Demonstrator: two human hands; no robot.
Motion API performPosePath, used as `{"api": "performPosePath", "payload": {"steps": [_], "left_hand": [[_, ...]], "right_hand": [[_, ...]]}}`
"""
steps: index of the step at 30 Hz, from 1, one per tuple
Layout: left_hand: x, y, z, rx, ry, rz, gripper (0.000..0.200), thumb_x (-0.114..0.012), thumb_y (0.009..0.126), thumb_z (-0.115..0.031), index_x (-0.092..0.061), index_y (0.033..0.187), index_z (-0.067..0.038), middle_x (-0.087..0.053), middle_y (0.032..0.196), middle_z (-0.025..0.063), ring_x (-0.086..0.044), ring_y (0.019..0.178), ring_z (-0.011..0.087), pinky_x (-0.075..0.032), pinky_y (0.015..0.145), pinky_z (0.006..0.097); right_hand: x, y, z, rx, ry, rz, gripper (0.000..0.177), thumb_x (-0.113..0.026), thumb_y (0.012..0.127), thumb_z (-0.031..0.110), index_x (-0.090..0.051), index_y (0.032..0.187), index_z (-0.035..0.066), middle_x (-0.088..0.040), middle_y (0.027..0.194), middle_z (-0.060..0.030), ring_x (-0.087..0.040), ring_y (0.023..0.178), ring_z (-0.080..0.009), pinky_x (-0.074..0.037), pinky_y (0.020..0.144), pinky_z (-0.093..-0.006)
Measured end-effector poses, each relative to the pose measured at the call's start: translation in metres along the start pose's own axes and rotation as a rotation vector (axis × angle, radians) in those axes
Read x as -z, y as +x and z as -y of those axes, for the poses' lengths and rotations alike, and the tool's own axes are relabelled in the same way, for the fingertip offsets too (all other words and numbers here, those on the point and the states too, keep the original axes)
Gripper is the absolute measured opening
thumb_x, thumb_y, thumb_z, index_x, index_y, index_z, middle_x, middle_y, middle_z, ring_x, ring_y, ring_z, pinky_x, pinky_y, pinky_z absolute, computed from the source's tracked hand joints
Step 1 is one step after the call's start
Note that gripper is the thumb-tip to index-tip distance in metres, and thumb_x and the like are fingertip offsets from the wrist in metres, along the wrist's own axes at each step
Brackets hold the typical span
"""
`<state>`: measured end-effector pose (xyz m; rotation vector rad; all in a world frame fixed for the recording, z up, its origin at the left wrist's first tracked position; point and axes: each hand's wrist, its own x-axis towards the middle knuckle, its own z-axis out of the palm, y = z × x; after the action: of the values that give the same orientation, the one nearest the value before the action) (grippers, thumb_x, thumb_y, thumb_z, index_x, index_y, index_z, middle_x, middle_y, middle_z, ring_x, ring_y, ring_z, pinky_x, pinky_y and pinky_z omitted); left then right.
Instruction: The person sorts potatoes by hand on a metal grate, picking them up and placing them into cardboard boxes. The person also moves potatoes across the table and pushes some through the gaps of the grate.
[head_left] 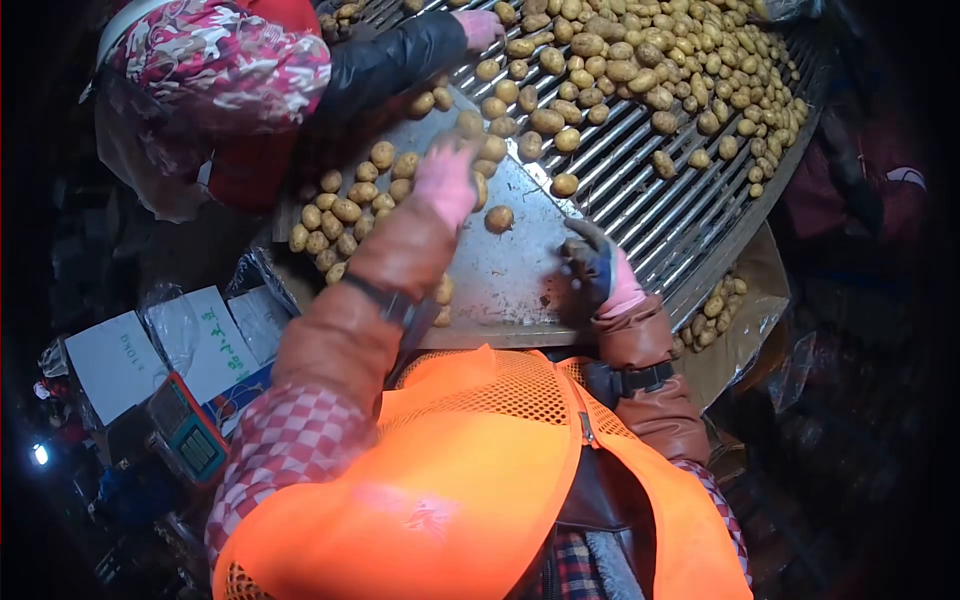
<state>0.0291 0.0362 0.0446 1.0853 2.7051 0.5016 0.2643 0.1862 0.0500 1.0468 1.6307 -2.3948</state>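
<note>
My left hand (447, 178), in a pink glove, reaches over the metal plate (530, 275) among loose potatoes. Motion smears its fingers, so whether it grips a potato cannot be made out. A single potato (499, 219) lies on the plate just right of that hand. At the plate's right side is my right hand (592, 262), wearing a dark glove with a pink cuff. Its fingers are bent but apart, with no potato visible in them. Several potatoes (345, 210) are gathered on the left part of the plate, beside my left forearm.
Metal bars form a slatted grate (650, 200), with a large potato heap (640, 60) toward the back. A co-worker's pink-gloved hand (480, 30) reaches over it from upper left. A bag of potatoes (715, 315) sits at right; marked cards (117, 365) and a scale (188, 428) stand left.
</note>
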Motion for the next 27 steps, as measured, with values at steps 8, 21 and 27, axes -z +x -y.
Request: {"api": "performPosePath", "payload": {"steps": [8,21,27], "left_hand": [[-0.025,0.044,0.04,0.046,0.024,0.184,0.032,-0.063,0.085,-0.021,-0.064,0.117,-0.018,-0.053,0.127,0.0198,-0.057,0.109,0.0402,-0.047,0.097,0.0436],[-0.014,-0.002,0.038,0.268,-0.484,-0.15,0.035,-0.066,0.09,-0.02,-0.064,0.122,-0.006,-0.07,0.108,0.0141,-0.066,0.097,0.0216,-0.05,0.088,0.0314],[-0.025,-0.032,0.186,0.541,-0.026,-0.017,0.046,-0.06,0.091,-0.044,-0.056,0.131,-0.02,-0.068,0.102,0.0157,-0.065,0.099,0.0352,-0.051,0.088,0.0413]], "right_hand": [[0.005,-0.003,-0.01,-0.126,0.139,0.225,0.053,-0.057,0.094,0.043,-0.054,0.134,0.009,-0.062,0.094,-0.0052,-0.055,0.074,-0.0107,-0.05,0.063,-0.0272],[0.062,-0.023,-0.05,-0.031,1.184,0.194,0.047,-0.059,0.096,0.038,-0.048,0.133,0.011,-0.061,0.11,-0.0119,-0.061,0.08,-0.0185,-0.049,0.049,-0.0206],[0.165,-0.135,-0.064,0.427,1.551,0.04,0.046,-0.06,0.093,0.038,-0.054,0.129,0.01,-0.062,0.111,-0.0081,-0.054,0.082,-0.0136,-0.043,0.053,-0.0232]]}}
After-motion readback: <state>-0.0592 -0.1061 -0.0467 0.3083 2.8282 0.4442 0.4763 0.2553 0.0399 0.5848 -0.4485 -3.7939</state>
